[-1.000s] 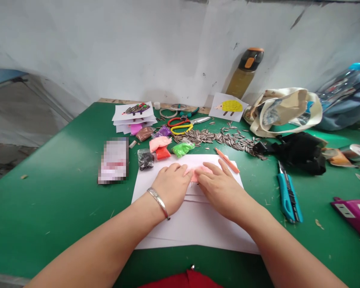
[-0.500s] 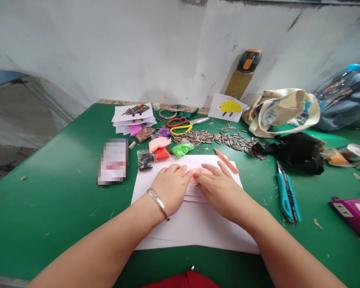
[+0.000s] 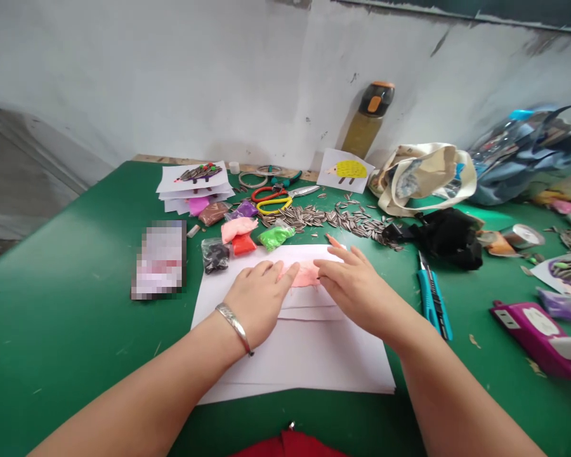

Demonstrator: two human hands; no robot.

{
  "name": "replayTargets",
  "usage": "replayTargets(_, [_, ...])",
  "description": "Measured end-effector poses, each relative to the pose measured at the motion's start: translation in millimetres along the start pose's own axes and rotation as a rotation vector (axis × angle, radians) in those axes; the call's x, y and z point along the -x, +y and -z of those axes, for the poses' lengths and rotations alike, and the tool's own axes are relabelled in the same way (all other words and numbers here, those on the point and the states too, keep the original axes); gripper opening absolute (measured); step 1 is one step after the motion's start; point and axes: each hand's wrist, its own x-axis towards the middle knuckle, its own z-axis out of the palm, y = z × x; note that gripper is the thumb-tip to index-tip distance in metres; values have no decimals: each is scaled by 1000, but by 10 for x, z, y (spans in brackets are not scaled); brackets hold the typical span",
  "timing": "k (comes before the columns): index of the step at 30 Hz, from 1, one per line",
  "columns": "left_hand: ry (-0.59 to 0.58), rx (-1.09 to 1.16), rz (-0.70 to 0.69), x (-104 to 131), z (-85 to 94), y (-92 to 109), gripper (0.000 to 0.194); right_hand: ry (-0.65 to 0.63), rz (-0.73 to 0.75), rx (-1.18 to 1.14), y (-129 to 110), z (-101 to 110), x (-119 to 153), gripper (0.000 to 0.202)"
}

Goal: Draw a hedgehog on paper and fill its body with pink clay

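A flat patch of pink modelling clay [image 3: 302, 275] lies pressed onto a small white paper, with thin drawn lines showing below its edge. That paper rests on larger white sheets [image 3: 309, 362]. My left hand [image 3: 257, 295], a silver bangle on its wrist, lies with stretched fingers at the clay's left edge, its fingertips touching it. At the clay's right end is my right hand [image 3: 354, 282], fingers apart and partly bent, with nothing visibly held. Its fingertips partly cover the clay's edge. An orange pen [image 3: 333, 240] lies behind my right hand, mostly hidden.
Clay packets, including a green one [image 3: 276, 236] and a black one [image 3: 216, 256], sit behind the sheets. Beyond are sunflower seeds [image 3: 304, 217], scissors [image 3: 273, 202] and a hedgehog picture [image 3: 346, 170]. A utility knife [image 3: 434, 298] lies right; a blurred-out phone-like object [image 3: 159, 260] lies left.
My right hand has moved off the middle of the clay to its right end, so more pink shows. My left hand stays beside it. The view has turned slightly right.
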Motion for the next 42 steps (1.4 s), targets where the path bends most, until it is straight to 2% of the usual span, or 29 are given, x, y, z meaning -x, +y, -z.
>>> replayTargets(5, [-3,-6,12,-14,-9,6,53,22,87,40,-1,-103,-28,24])
replayTargets(11, [24,33,8,-23,-30,-4,54,-41,76,29,-14,-224,-68,20])
replayTargets(16, [72,43,-2,-55,-94,-5,53,-79,69,23,-32,-225,-62,18])
replayTargets(22, [87,35,-7,-60,-117,-9,52,44,92,36,2,-214,-73,24])
replayTargets(30, [67,54,15,-65,-83,-12,48,-61,64,-36,4,-258,-113,23])
replayTargets(37, [105,86,40,-80,-71,-1,46,-20,50,-52,-22,-310,-104,27])
replayTargets(42, [95,76,40,-73,-57,0,39,-54,62,-51,-53,-342,-123,25])
